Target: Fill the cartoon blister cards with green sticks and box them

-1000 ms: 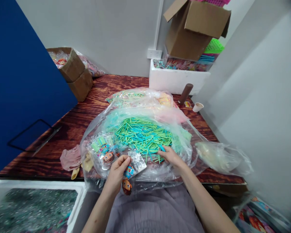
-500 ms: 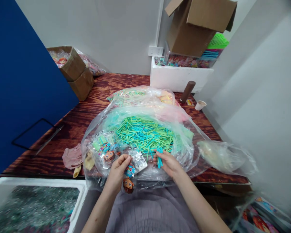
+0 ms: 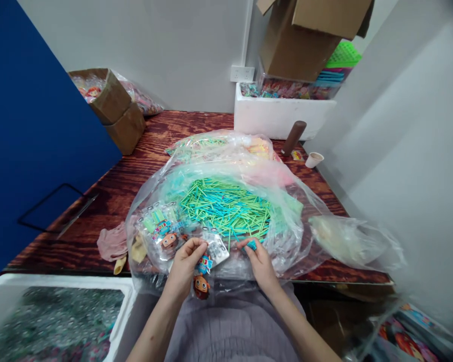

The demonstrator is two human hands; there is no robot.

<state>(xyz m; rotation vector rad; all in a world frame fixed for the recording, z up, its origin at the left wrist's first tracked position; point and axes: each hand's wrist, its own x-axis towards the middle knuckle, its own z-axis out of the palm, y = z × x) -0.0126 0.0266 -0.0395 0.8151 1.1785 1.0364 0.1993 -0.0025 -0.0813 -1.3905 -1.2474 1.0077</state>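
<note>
My left hand pinches the upper edge of a clear printed packet showing a brown-haired cartoon character. My right hand is closed around a small bundle of blue sticks, mostly hidden by the fingers. Just beyond both hands, a heap of thin green and blue sticks fills an open clear plastic bag. More packets of the same print lie left of my left hand, and a silvery-white packet sits between the hands.
A pink cloth lies on the wood-grained table. White foam boxes stand at lower left and back right. A brown cylinder and paper cup stand at right. A blue panel borders the left.
My right hand has turned and drawn its fingers around the blue sticks, so less of them shows. My left hand keeps hold of the packet, nearly still.
</note>
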